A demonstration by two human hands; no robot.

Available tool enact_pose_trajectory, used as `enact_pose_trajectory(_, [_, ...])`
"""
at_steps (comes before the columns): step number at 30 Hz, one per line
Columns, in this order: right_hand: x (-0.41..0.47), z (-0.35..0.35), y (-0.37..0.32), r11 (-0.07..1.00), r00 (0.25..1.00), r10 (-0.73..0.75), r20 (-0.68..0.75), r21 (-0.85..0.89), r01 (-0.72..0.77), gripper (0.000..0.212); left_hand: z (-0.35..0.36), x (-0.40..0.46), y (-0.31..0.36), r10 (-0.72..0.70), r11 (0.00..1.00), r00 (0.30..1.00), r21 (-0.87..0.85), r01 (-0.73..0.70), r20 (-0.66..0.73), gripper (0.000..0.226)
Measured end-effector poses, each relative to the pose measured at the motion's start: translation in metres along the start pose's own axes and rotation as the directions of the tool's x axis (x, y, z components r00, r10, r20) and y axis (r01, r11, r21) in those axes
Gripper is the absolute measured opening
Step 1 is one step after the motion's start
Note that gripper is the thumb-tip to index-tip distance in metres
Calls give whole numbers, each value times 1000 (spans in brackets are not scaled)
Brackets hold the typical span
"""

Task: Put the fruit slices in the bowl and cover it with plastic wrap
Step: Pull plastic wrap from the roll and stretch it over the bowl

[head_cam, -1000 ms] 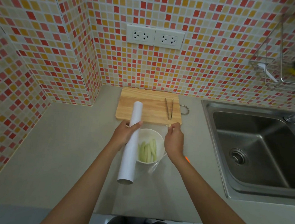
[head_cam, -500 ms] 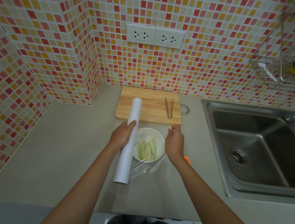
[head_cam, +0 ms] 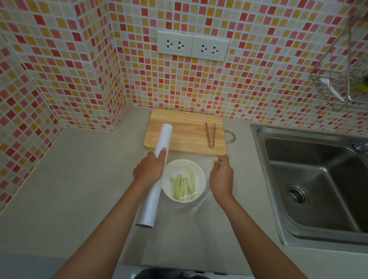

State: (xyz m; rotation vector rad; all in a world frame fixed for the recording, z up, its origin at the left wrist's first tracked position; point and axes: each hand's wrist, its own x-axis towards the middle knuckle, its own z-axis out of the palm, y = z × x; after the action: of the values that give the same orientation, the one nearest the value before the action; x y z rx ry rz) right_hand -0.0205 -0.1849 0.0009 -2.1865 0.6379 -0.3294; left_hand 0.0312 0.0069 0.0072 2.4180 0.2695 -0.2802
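A white bowl (head_cam: 199, 178) stands on the grey counter just in front of the cutting board, with several pale green fruit slices (head_cam: 183, 186) lying in it. My left hand (head_cam: 149, 171) grips a long white roll of plastic wrap (head_cam: 153, 193) at the bowl's left side. My right hand (head_cam: 221, 179) is on the bowl's right side and pinches the free edge of the clear film (head_cam: 194, 205) between fingertips. The film stretches from the roll across the bowl and wrinkles at its near right rim.
A wooden cutting board (head_cam: 185, 133) with metal tongs (head_cam: 210, 134) on it lies behind the bowl against the tiled wall. A steel sink (head_cam: 316, 183) fills the right side. A wire rack (head_cam: 350, 83) hangs on the wall above it. The counter's front edge is near my body.
My left hand has drawn the roll leftward off the bowl, and my right hand has moved slightly right, so the film is spread wider over the bowl.
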Motion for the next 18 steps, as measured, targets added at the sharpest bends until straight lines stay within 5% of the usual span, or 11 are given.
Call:
enact_pose_trajectory(7, [6, -4, 9, 999, 1000, 17, 8, -33, -17, 16, 1, 2, -8, 2, 994, 1000, 108, -5, 25, 68])
enact_pose_trajectory(18, [4, 4, 12, 998, 999, 11, 36, -62, -8, 15, 5, -1, -16, -30, 1000, 999, 7, 31, -29, 62])
